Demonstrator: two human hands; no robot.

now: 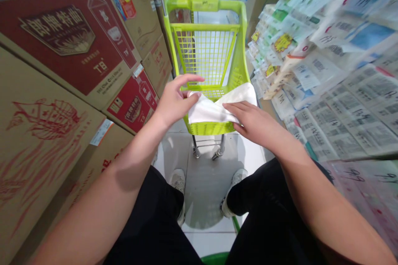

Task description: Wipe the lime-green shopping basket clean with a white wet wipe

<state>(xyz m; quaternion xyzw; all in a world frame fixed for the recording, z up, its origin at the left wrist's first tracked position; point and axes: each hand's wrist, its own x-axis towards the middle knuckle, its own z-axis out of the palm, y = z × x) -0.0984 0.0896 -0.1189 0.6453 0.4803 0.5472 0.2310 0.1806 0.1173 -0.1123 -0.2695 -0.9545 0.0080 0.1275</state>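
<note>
A white cloth [207,109] is spread, partly folded, over the near rim of a lime-green shopping cart [204,27]. At its left end, my left hand [175,97] pinches the edge with thumb and fingers, the index finger stretched out above. My right hand [251,122] lies over the cloth's right part, fingers on top and thumb low at the near edge. One corner of the cloth stands up beyond my right fingers. The cloth hides part of the cart's near side.
Stacked cardboard cartons [59,37] wall the left side. Packaged goods with handwritten prices [338,107] are piled along the right. The cart's metal legs and casters [207,149] stand on pale floor tiles before my shoes [178,182]. A green curved edge [215,258] shows between my legs.
</note>
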